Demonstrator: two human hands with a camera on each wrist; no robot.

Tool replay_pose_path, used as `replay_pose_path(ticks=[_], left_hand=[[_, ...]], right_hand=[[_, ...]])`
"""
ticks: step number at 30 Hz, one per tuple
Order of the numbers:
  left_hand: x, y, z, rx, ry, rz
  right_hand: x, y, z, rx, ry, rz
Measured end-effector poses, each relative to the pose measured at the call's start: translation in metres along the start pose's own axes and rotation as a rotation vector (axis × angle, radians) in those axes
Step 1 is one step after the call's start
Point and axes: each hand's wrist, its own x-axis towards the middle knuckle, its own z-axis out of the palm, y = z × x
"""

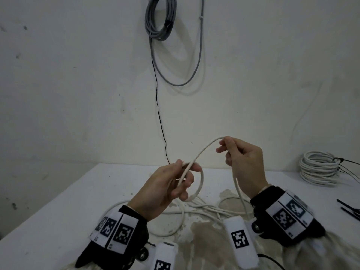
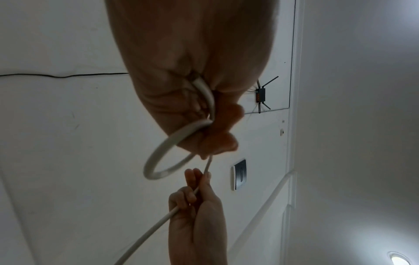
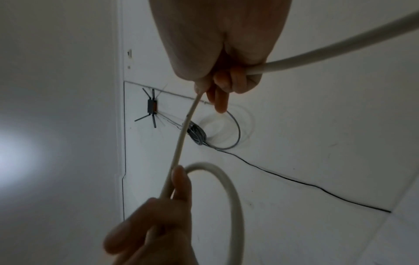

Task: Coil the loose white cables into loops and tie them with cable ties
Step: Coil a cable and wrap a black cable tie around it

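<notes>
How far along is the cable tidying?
Done: one tied white coil lies on the table. In hand: the left hand holds the first small loop of a loose white cable, the right hand feeding more. Left: most of it lies uncoiled; black cable ties wait nearby.

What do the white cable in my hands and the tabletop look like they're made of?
White cable: seemingly a smooth, matte plastic or rubber jacket; it bends into even loops without kinking. Tabletop: hard, white, matte, possibly painted or laminate, with brownish stains near the middle; the material underneath cannot be told.
</notes>
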Motion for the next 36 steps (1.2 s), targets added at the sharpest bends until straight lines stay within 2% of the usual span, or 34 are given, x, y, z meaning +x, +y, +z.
replay_pose_path(ticks=[3,5,7,8,10,12,17,21,25,27,29,31,33,36], left_hand=[[0.0,-0.001,-0.006,-0.06,0.032,-0.014],[0.001,0.0,-0.01,-0.118,0.041,-0.039],[0.003,0.002,-0.013,-0.125,0.035,-0.084],[0.003,0.003,-0.014,-0.115,0.038,-0.111],[0.004,0.004,-0.015,-0.086,0.044,-0.151],[0.004,0.005,-0.015,-0.035,0.042,-0.175],[0.002,0.007,-0.016,0.09,0.005,-0.139],[0.003,0.009,-0.023,0.048,-0.007,-0.1],[0.008,0.009,-0.016,-0.015,0.1,-0.024],[0.012,0.007,-0.013,-0.105,0.18,-0.029],[0.015,0.003,-0.013,-0.164,0.25,-0.072],[0.017,0.0,-0.014,-0.101,0.296,-0.104],[0.016,0.0,-0.013,-0.021,0.293,-0.12],[0.014,0.001,-0.011,0.015,0.217,-0.125]], right_hand=[[0.0,0.012,-0.002,-0.109,-0.056,0.004],[-0.002,0.023,-0.002,-0.401,-0.195,-0.05],[-0.007,0.028,-0.003,-0.676,-0.349,-0.265],[-0.009,0.028,-0.002,-0.708,-0.432,-0.407],[-0.016,0.021,0.002,-0.621,-0.593,-0.603],[-0.018,0.015,0.008,-0.508,-0.688,-0.699],[-0.012,0.007,0.012,-0.513,-0.575,-0.891],[-0.004,0.003,0.009,-0.469,-0.361,-0.871],[-0.009,0.004,0.012,-0.545,-0.302,-0.861],[-0.013,0.005,0.016,-0.544,-0.333,-0.824],[-0.016,0.008,0.018,-0.52,-0.448,-0.767],[-0.021,0.011,0.021,-0.572,-0.58,-0.721],[-0.025,0.014,0.022,-0.586,-0.62,-0.685],[-0.023,0.014,0.023,-0.541,-0.613,-0.651]])
